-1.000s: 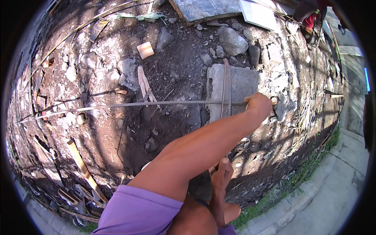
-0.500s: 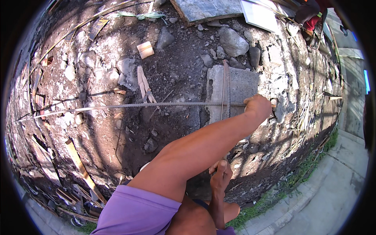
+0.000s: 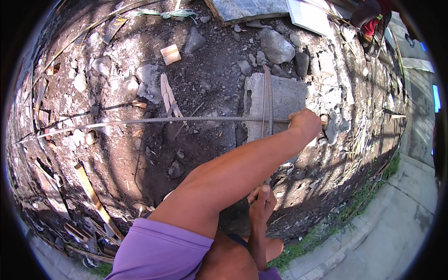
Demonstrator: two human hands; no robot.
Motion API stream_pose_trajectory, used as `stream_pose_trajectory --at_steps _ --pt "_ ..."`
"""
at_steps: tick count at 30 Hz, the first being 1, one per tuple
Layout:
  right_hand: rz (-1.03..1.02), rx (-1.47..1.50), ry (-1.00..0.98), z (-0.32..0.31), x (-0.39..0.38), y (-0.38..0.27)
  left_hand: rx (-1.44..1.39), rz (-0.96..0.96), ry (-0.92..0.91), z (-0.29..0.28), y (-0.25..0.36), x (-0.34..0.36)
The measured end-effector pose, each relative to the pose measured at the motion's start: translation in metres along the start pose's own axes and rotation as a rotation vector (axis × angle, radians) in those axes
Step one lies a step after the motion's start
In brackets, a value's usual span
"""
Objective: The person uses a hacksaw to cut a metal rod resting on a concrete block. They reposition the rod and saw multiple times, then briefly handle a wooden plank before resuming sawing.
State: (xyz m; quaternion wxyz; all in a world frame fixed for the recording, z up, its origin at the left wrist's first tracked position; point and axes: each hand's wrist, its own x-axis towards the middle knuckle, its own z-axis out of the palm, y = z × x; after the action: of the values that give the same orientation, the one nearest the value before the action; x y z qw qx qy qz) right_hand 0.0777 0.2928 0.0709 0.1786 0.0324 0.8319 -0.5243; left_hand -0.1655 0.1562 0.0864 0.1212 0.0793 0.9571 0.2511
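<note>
A long ribbed steel bar (image 3: 186,119) runs across from the far left and passes over a grey concrete block (image 3: 289,95). My left hand (image 3: 305,125), its arm stretched to the right, is closed around the bar's right end at the block's edge. Crossing the bar over the block is a slim hacksaw-like tool (image 3: 267,88), a thin brownish strip beside a ribbed rod, the two meeting at the far tip. My right hand (image 3: 262,201) is closed on its near end, below my left forearm, which covers the tool's middle.
Rubble and soil surround the block, with a large rock (image 3: 277,45) behind it. A wooden strip (image 3: 98,198) lies at the left. Boards (image 3: 254,10) lean at the back. Another person (image 3: 371,23) is at the far right, near the pavement (image 3: 368,233).
The whole view has shifted slightly up and to the left. Both hands keep their grip, with little visible movement against the block.
</note>
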Motion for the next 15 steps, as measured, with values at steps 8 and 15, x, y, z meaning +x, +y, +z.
stream_pose_trajectory --at_steps 8,15 --pt "0.037 0.034 0.023 -0.012 -0.041 0.007 0.053 0.020 0.000 0.001 0.000 -0.001" --pt "-0.012 0.021 -0.021 0.001 0.015 -0.001 0.020 -0.012 0.013 0.002 0.001 -0.003"
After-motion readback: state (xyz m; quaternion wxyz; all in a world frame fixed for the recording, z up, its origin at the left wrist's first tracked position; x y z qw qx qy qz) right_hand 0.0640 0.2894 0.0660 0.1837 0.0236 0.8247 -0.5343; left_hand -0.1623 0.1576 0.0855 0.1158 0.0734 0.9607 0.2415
